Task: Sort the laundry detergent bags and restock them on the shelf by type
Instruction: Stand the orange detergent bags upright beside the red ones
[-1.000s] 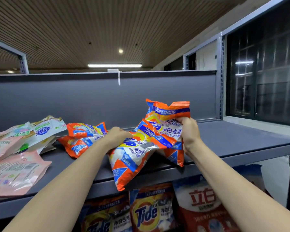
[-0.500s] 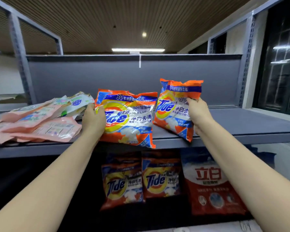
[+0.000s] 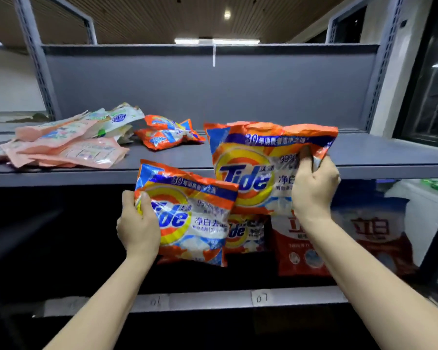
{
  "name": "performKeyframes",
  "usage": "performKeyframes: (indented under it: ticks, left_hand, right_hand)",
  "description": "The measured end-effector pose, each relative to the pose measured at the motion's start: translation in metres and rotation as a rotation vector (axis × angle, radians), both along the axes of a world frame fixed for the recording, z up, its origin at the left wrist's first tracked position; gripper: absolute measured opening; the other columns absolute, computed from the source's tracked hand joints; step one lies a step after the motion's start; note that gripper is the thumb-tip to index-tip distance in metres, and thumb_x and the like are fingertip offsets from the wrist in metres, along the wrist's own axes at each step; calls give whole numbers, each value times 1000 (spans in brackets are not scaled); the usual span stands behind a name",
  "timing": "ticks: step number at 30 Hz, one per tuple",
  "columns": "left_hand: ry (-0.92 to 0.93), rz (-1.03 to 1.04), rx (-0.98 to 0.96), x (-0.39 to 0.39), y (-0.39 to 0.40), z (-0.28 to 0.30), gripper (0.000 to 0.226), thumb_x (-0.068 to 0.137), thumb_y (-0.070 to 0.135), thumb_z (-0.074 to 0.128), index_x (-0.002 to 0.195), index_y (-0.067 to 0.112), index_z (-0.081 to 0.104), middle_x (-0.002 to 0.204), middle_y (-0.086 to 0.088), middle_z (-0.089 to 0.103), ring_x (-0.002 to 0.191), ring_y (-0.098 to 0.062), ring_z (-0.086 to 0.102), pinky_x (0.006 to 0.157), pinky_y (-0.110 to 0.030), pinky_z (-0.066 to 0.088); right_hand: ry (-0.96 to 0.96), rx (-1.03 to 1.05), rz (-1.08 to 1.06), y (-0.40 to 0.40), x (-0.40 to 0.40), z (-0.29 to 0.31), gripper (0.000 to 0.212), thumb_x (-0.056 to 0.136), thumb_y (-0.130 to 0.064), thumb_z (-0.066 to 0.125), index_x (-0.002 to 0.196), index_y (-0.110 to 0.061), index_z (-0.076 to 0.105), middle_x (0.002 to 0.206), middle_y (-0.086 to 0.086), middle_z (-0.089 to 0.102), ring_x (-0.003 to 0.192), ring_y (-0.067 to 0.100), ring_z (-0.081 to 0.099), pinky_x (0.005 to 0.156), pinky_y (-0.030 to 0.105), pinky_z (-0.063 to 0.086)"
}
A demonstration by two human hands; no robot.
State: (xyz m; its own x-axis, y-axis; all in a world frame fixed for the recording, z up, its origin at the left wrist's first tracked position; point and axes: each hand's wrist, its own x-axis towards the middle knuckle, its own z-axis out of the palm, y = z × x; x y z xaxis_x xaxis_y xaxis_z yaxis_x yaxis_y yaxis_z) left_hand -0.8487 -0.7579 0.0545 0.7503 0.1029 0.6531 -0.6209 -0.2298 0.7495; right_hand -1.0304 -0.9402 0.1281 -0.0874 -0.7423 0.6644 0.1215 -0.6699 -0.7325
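Mid-restock: left hand (image 3: 137, 229) grips one Tide bag (image 3: 187, 218), right hand (image 3: 314, 190) grips another Tide bag (image 3: 253, 168), both frame centre. Lower shelf (image 3: 213, 300) holds few; pink bags (image 3: 66, 147) and small Tide packs (image 3: 167, 133) upper left unsorted.

Slatted ceiling (image 3: 142, 18), strip light (image 3: 216, 41), dark window (image 3: 433, 97) at right.

light: ceiling tube (image 3: 216, 41) and spot lamp (image 3: 227, 14) high above the fingers (image 3: 304, 164); lower shelf bay (image 3: 48, 236) below them dark | glare: bag foil | blur: mild | edges: wide-angle bending
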Motion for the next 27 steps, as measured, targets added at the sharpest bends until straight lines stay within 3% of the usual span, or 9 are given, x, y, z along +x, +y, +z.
performKeyframes:
  ticks: [4,6,9,13,16,18,21,24,27]
  left_hand:
    - [120,44,100,8,4,-46,31,95,37,37,91,7,43,74,-20,58,71,-43,57,63,-39,40]
    - [200,84,144,12,2,-64,29,99,37,36,94,8,41,69,-17,53,69,-40,55,65,-43,43]
    - [316,118,204,22,-6,-85,21,100,25,38,105,6,44,67,-13,46,68,-35,49,66,-41,38]
    - [436,123,250,46,-25,-121,37,93,8,47,130,5,45,84,-24,57,84,-45,56,70,-38,35]
    - [477,120,206,68,-41,-149,30,97,17,46,123,1,46,83,-30,61,71,-43,59,61,-41,46]
    - [423,113,179,81,-52,-161,35,100,28,39,126,3,44,87,-30,61,71,-44,61,59,-42,46]
    - [389,101,133,99,-69,-181,32,100,23,40,123,2,47,101,-32,61,85,-49,61,68,-47,44]
    - [383,85,93,110,-81,-203,32,100,20,41,122,-3,45,101,-33,60,82,-50,61,64,-43,42]
    - [371,72,55,118,-88,-220,42,99,33,42,116,-6,42,100,-34,59,81,-51,61,63,-45,44]
  right_hand:
    - [182,22,39,-11,-1,-60,44,94,-17,48,56,-22,29,44,-6,38,47,3,41,55,33,22]
    - [288,68,47,-19,3,-91,36,90,-29,43,57,-18,36,47,-7,39,52,4,43,57,35,26]
    - [439,180,31,-31,16,-129,35,94,-39,41,72,-13,51,58,-4,50,64,21,48,58,35,32]
    - [522,412,-15,-49,38,-168,23,95,-16,44,76,-4,49,69,8,53,73,32,48,66,37,34]
    - [481,557,11,-68,62,-200,16,94,-11,47,88,2,54,87,23,59,75,30,54,67,36,41]
    - [450,494,63,-77,78,-214,24,98,-22,46,100,-1,57,96,23,63,80,28,59,70,36,44]
    - [422,386,73,-80,100,-226,25,100,-28,40,96,-11,57,88,10,65,84,30,62,76,39,46]
    - [355,331,53,-82,117,-239,35,100,-38,37,102,-9,57,82,-5,62,80,23,63,72,35,46]
    - [406,304,11,-88,133,-258,51,96,-53,29,116,-12,51,99,6,66,90,28,64,75,31,43]
